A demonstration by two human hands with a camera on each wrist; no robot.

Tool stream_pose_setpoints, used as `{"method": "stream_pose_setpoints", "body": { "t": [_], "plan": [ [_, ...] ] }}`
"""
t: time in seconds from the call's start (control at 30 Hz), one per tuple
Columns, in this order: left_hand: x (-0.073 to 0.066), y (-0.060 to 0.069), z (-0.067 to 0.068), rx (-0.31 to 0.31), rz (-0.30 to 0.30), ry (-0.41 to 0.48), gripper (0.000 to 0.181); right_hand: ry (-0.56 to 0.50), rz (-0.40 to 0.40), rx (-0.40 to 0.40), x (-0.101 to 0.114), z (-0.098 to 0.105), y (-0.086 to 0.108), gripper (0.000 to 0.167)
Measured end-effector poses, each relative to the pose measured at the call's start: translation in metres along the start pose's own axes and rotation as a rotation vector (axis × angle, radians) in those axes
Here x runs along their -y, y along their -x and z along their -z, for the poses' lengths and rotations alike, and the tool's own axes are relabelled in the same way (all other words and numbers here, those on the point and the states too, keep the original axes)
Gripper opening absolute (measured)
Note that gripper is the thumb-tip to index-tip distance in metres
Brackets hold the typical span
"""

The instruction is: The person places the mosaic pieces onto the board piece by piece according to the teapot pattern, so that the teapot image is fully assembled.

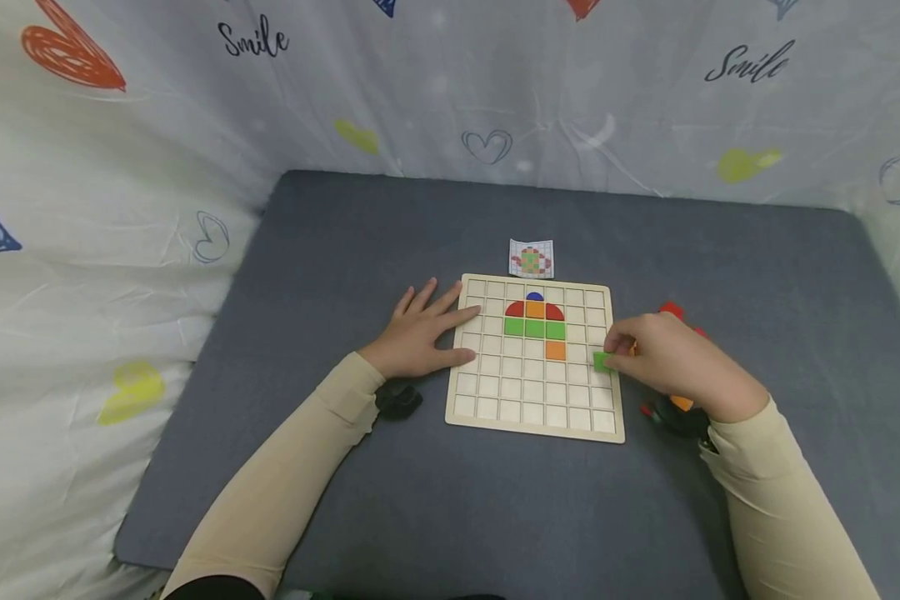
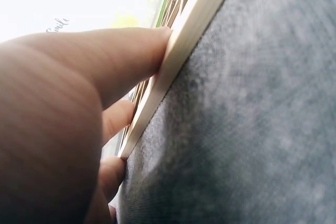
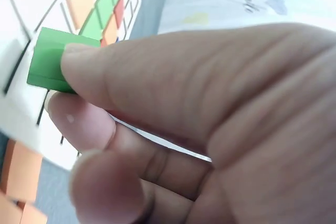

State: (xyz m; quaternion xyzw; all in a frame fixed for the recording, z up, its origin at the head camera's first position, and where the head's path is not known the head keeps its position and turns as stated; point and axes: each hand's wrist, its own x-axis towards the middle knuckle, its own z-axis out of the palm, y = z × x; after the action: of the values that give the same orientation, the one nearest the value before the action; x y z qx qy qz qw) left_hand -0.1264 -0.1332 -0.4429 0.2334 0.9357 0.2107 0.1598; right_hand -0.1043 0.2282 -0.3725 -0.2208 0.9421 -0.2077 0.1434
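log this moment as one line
left hand: touching board, left edge | right hand: pinching green square over board | card: beyond board

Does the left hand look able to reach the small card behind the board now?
Probably yes: the left hand rests on the board, the card lies at its far edge, and nothing tall seems to stand between.

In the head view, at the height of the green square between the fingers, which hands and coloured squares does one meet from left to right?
Left hand, lower orange square, pinched green square, right hand.
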Motion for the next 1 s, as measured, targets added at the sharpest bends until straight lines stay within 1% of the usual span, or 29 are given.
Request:
{"method": "stream_pose_setpoints", "body": {
  "t": [0.2,0.33,0.57,0.7,0.87,1.0],
  "plan": [
    [0.001,-0.001,0.000,0.003,-0.004,0.002,0.077,-0.005,-0.006,0.024,0.011,-0.002,-0.016,0.004],
    [0.002,0.000,-0.001,0.007,-0.003,0.002,0.077,-0.020,0.011,0.029,0.018,-0.005,-0.027,0.005],
    [0.003,0.000,-0.001,-0.002,-0.007,0.004,0.078,-0.025,0.079,0.006,0.029,-0.011,-0.046,0.008],
    [0.004,0.001,-0.001,-0.010,-0.009,0.007,0.078,-0.043,0.101,0.021,0.037,-0.014,-0.057,0.008],
    [0.005,0.001,-0.001,-0.005,-0.013,0.007,0.077,-0.074,0.095,0.049,0.042,-0.023,-0.061,0.006],
    [0.004,0.000,-0.001,-0.001,-0.012,0.005,0.076,-0.082,0.117,0.050,0.040,-0.028,-0.062,0.005]
  ]
}}
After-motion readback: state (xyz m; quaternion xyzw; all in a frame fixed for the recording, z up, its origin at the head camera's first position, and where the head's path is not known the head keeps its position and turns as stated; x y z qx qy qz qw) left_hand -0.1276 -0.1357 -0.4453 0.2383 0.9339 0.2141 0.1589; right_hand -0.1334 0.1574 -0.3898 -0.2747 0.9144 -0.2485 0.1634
